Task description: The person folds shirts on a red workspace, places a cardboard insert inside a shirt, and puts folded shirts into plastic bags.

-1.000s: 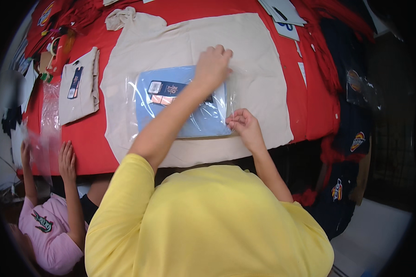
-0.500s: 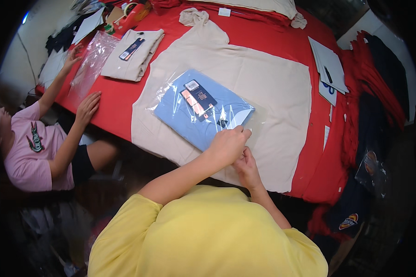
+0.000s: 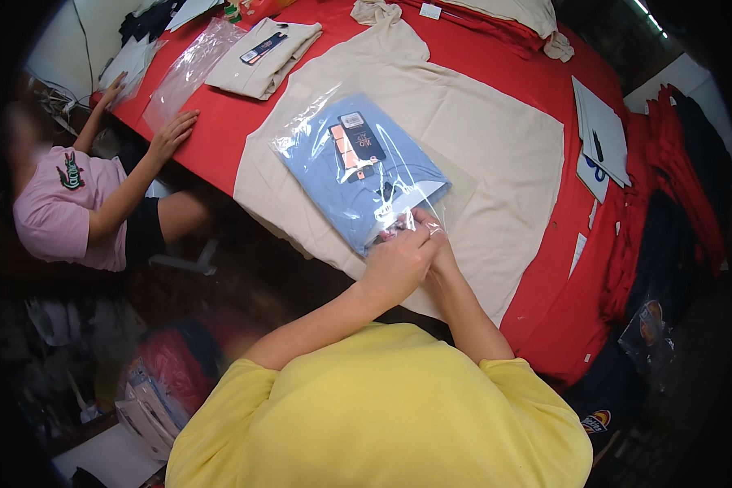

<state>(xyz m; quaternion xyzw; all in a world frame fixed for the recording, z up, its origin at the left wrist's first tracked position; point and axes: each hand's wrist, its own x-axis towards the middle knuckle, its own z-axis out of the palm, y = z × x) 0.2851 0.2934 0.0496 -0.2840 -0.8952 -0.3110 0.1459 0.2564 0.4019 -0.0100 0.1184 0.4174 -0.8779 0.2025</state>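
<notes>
A folded light-blue shirt [image 3: 313, 175] lies in a see-through plastic bag [image 3: 297, 134], with a dark hang tag [image 3: 361, 138] showing through the film. Beneath it a beige shirt [image 3: 496, 154] is spread flat on the red-covered table [image 3: 537, 281]. My left hand [image 3: 398, 259] is closed on the bag's near right end. Close against it, my right hand [image 3: 442, 248] grips the same end, partly hidden behind the left. Between and just beyond my fingers the film is bunched and shiny.
A folded beige garment [image 3: 260, 61] with a tag lies at the far left, beside a loose plastic bag [image 3: 189, 69]. A co-worker in a pink shirt [image 3: 61, 199] rests a hand on the table's left edge. Papers [image 3: 602, 134] and red garments [image 3: 679, 167] lie at the right.
My right hand has come up from below my left to the bag's end, its fingers now showing beyond the left hand. The near end of the bag has become crumpled. The view has shifted slightly.
</notes>
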